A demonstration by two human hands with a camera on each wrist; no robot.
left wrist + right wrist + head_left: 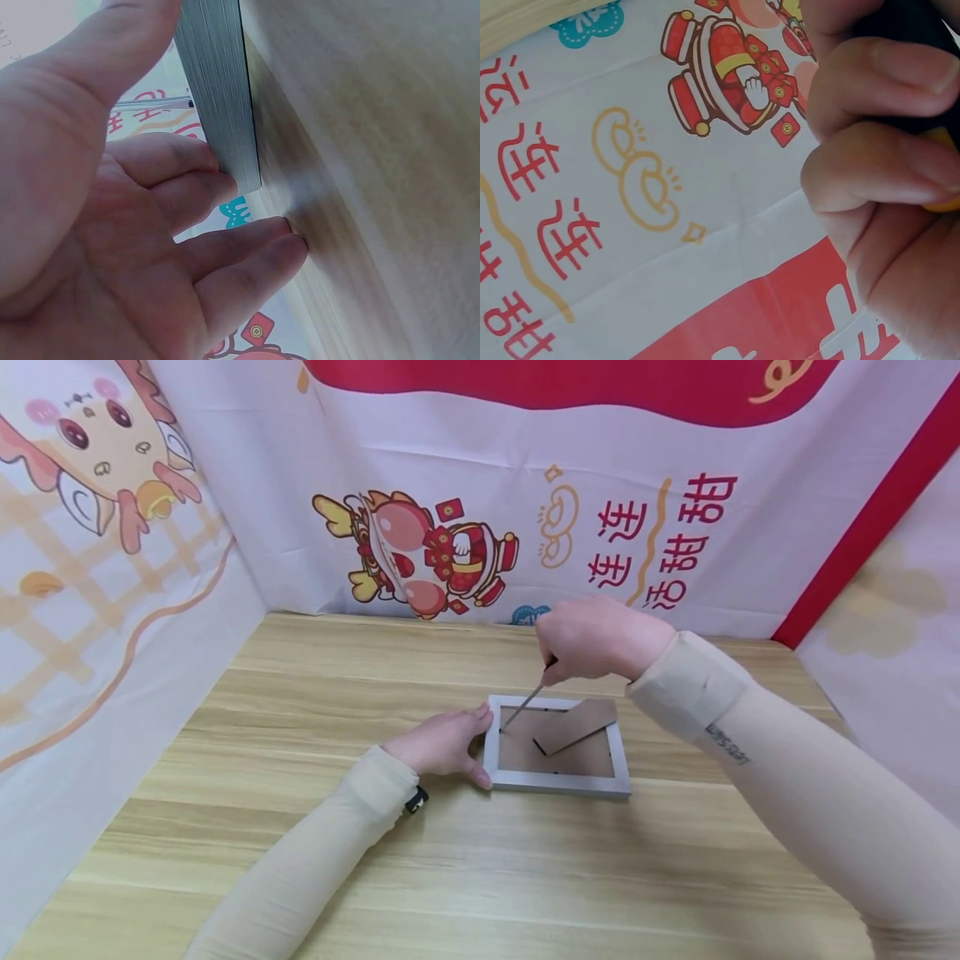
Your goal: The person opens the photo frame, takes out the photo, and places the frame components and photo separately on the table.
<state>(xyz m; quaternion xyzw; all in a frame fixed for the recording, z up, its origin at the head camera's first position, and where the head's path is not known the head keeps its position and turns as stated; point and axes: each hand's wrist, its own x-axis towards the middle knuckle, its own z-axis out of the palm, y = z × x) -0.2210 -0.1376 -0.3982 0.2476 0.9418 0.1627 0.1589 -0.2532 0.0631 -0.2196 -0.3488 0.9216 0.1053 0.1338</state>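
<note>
Curled fingers of the right hand (603, 639) hold a tool (522, 707) (maybe a screwdriver, its upper part mostly hidden), while relaxed left hand (442, 745) touches the picture frame (558, 760), inward from the table's (420, 877) far edge; it seems light, rigid, best held by its rim (555, 782)

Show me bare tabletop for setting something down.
Free: tabletop between the sleeves, nearer than the picture frame; also between the left hand and printed cloth. Crowded: the frame, left hand at its edge, right hand holding a tool over it.
</note>
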